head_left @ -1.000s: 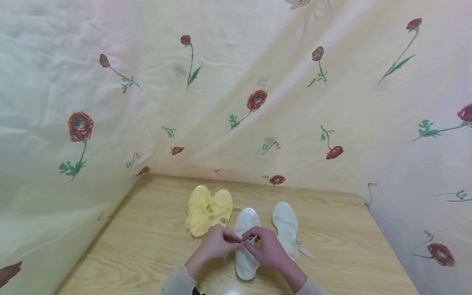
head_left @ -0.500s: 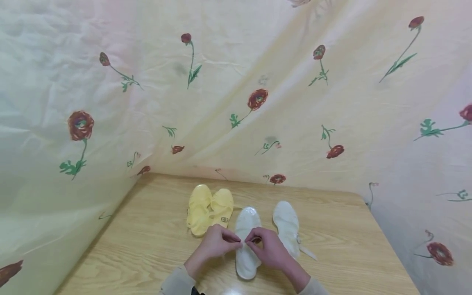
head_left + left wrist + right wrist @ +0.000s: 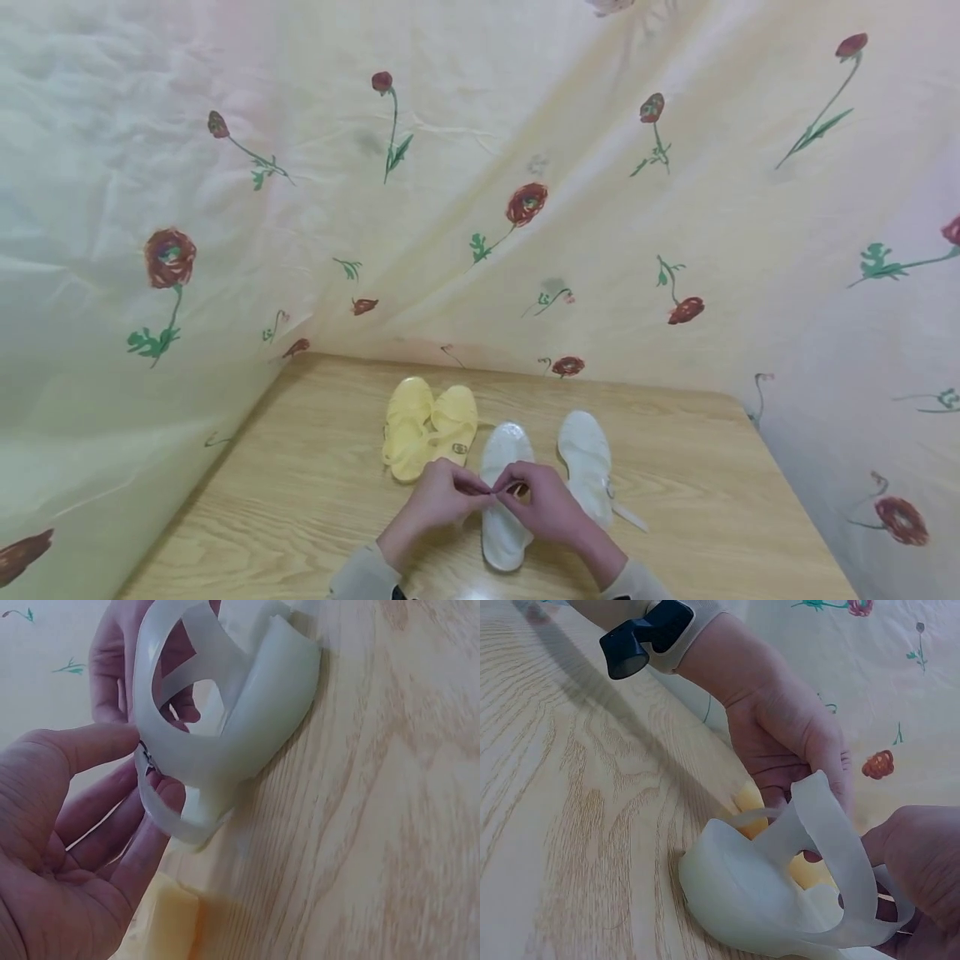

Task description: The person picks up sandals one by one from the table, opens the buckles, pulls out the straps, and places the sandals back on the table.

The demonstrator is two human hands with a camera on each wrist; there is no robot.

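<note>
A whitish, translucent jelly sandal (image 3: 504, 537) stands on the table with its toe away from me, under both hands. My left hand (image 3: 437, 498) pinches its ankle strap between thumb and fingers, beside a small metal buckle (image 3: 148, 756) in the left wrist view. From the other side my right hand (image 3: 551, 504) pinches the strap, its fingertips meeting the left ones over the sandal. In the right wrist view, the sandal's strap (image 3: 832, 847) arches between the hands, and the right hand's fingertips are partly hidden behind it.
To the right lies a second white sandal (image 3: 583, 446), its loose strap (image 3: 630, 517) stretched out on the wooden table (image 3: 697, 500). A pair of yellow sandals (image 3: 408, 408) sits on the left, close to my left hand. Flowered cloth (image 3: 450, 250) hangs behind and at both sides.
Half a second ago the right fingertips were slightly apart from the left; now they touch again at the strap. The sandals have stayed in place.
</note>
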